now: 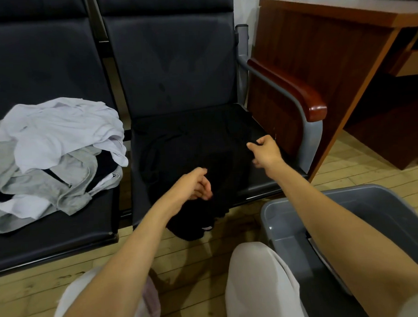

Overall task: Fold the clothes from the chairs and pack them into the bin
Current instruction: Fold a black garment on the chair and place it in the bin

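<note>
Left grip (pixel 194 185) pinches the limp black garment (pixel 188 147), frame centre, draped over the padded seat (pixel 257 182) edge. Right grip (pixel 266 151) pinches its right edge. Crumpled pale clothes (pixel 51 146) left; smooth grey plastic bin (pixel 348 191) lower right.

Your black garment (pixel 190 144) is lying spread on the right chair seat (pixel 261 182), and its near end is hanging over the front edge. A messy pile of white and grey clothes (pixel 52 150) is sitting on the left chair seat (pixel 63 239). The grey bin (pixel 348 193) is standing on the floor beside you.
</note>
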Tool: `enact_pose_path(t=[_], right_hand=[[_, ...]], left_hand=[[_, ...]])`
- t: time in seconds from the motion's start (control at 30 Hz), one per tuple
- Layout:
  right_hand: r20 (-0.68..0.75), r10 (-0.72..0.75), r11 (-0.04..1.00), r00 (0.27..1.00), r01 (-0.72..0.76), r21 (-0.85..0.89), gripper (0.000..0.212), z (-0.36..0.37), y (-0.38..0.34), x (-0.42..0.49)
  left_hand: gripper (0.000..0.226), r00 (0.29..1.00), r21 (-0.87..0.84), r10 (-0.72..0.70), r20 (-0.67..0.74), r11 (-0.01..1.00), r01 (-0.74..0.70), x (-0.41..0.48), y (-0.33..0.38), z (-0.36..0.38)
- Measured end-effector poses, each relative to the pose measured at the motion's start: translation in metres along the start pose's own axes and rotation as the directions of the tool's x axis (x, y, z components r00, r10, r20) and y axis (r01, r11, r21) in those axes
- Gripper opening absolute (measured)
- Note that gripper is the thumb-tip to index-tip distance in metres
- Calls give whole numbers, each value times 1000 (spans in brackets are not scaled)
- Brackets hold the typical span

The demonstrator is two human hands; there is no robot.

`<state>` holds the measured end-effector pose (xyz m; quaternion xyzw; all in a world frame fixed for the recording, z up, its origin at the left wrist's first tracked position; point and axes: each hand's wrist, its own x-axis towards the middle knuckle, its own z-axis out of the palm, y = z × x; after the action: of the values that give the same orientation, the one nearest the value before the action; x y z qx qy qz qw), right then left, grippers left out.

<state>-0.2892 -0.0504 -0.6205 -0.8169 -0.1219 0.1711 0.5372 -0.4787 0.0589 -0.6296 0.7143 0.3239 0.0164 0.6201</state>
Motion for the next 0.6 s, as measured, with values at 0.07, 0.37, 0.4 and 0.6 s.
enact_pose_path(t=[0.07,0.37,0.4,0.6], right_hand=[[21,-75,896,997,77,-437,29,-10,2,5],[384,-221,571,896,438,-695,37,31,34,-18],[404,-189,572,895,435,-695,40,36,36,-20],[314,-269,522,911,412,-747,37,45,43,-16]], left_hand=[[56,997,140,8,80,990,-19,-4,-3,-3],[39,936,900,259,-238,422,112,12,-49,-14],[40,932,889,198,-305,409,204,10,-50,-18],[34,847,875,223,-482,177,451,-12,-55,-44]])
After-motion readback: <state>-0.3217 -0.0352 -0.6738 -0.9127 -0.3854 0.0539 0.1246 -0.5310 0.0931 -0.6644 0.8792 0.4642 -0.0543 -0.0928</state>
